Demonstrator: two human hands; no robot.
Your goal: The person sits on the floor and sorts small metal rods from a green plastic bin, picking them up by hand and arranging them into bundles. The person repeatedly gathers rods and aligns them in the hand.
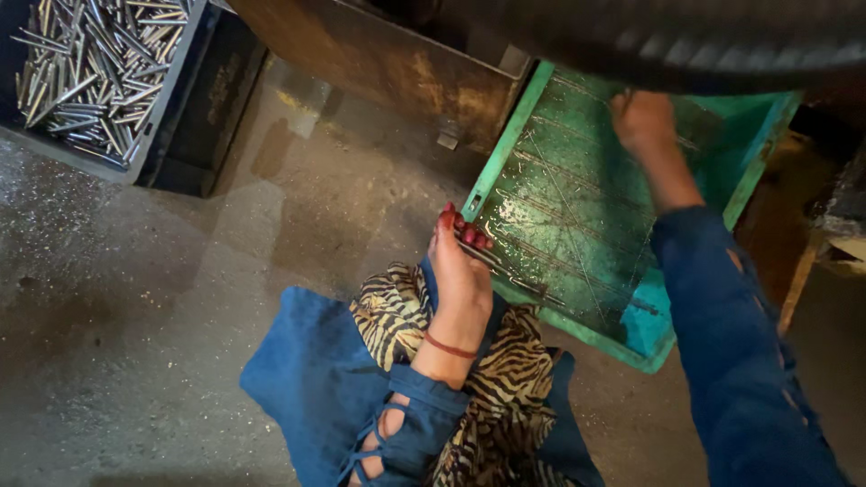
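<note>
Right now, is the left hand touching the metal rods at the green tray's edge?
Touching. The head view shows the left hand with its fingers curled around thin metal rods at the near edge of the green tray.

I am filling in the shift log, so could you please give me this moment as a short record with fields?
Setting: concrete floor in a workshop, seen from above
Left hand: holds a few thin metal rods at the near edge of the tray
Right hand: rests on the far part of the tray, fingers hidden in shadow
Tray: green tray, wet and oily, rods lying in its grooves
Crate: grey crate at upper left, full of metal pins
Clothing: blue sleeves, striped cloth in the lap
</note>
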